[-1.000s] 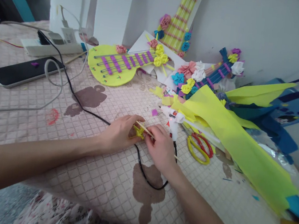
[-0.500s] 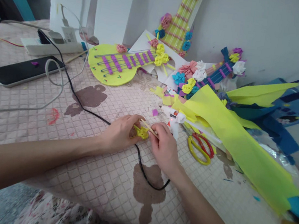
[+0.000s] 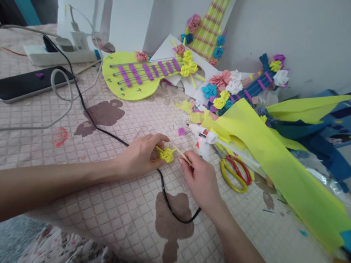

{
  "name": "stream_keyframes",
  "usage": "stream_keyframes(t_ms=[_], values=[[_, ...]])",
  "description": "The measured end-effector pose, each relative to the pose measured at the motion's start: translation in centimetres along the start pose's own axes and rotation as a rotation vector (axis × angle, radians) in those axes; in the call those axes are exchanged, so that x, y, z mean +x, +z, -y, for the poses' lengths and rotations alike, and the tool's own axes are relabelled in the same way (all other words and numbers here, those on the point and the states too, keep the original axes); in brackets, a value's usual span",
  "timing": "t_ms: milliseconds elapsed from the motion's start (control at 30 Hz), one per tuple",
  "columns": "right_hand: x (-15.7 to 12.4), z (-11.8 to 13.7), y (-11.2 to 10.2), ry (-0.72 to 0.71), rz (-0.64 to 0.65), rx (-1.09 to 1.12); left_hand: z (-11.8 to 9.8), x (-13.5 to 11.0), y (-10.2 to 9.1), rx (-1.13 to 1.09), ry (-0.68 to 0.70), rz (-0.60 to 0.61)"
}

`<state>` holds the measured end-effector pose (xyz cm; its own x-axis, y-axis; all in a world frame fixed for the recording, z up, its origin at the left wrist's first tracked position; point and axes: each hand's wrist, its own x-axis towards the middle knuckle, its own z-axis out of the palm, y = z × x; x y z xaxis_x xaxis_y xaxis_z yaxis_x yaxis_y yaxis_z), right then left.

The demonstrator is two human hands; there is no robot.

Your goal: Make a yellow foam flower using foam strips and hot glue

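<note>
Between the thumb and fingers of my left hand (image 3: pixel 144 155) is a small yellow paper flower (image 3: pixel 166 154). My right hand (image 3: pixel 200 175) pinches a thin wooden stick (image 3: pixel 180 153), its tip pointing up and left toward the flower's right side. Whether the tip touches the flower I cannot tell. Just beyond my right hand lies a white glue gun (image 3: pixel 205 139) with a small red light showing. A black cable (image 3: pixel 169 202) runs under my left hand and loops near my right wrist.
Right of the glue gun are scissors (image 3: pixel 234 176) and long yellow paper (image 3: pixel 283 171). Behind stand a yellow paper guitar (image 3: pixel 129 89) and a blue one (image 3: pixel 254 88) with paper flowers. A black-topped slab (image 3: pixel 28 84) and a power strip (image 3: pixel 60 56) lie at left.
My right hand has shifted right and slightly down with the stick, drawing it back from my left fingers. The left hand and flower stay nearly in place.
</note>
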<state>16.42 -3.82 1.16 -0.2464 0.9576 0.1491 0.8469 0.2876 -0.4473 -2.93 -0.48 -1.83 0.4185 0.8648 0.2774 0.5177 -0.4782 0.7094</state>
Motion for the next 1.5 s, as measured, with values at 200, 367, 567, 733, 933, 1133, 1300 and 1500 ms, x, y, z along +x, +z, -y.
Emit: stream_keyframes(t_ms=[200, 367, 567, 733, 933, 1133, 1300, 1500], values=[[0.3, 0.0, 1.1, -0.021, -0.024, -0.083, 0.1, 0.0, 0.0, -0.005, 0.004, 0.006], [0.6, 0.4, 1.7, -0.060, -0.051, -0.124, 0.0, 0.0, -0.1, 0.030, 0.024, -0.004], [0.9, 0.6, 2.6, -0.089, -0.044, -0.184, 0.0, 0.0, 0.0, 0.047, 0.020, -0.008], [0.9, 0.6, 2.1, -0.101, -0.053, -0.125, 0.0, 0.0, 0.1, 0.032, 0.018, -0.009], [0.3, 0.7, 0.3, -0.076, -0.082, 0.117, 0.1, -0.1, 0.0, 0.003, 0.015, 0.008], [0.1, 0.8, -0.6, -0.035, -0.082, 0.240, 0.2, -0.1, 0.1, 0.013, 0.025, -0.011], [0.5, 0.5, 0.3, -0.045, -0.055, 0.127, 0.0, 0.0, 0.0, 0.003, 0.007, 0.009], [1.0, 0.2, 2.3, -0.055, -0.064, -0.050, -0.1, 0.0, 0.0, 0.024, 0.011, 0.007]])
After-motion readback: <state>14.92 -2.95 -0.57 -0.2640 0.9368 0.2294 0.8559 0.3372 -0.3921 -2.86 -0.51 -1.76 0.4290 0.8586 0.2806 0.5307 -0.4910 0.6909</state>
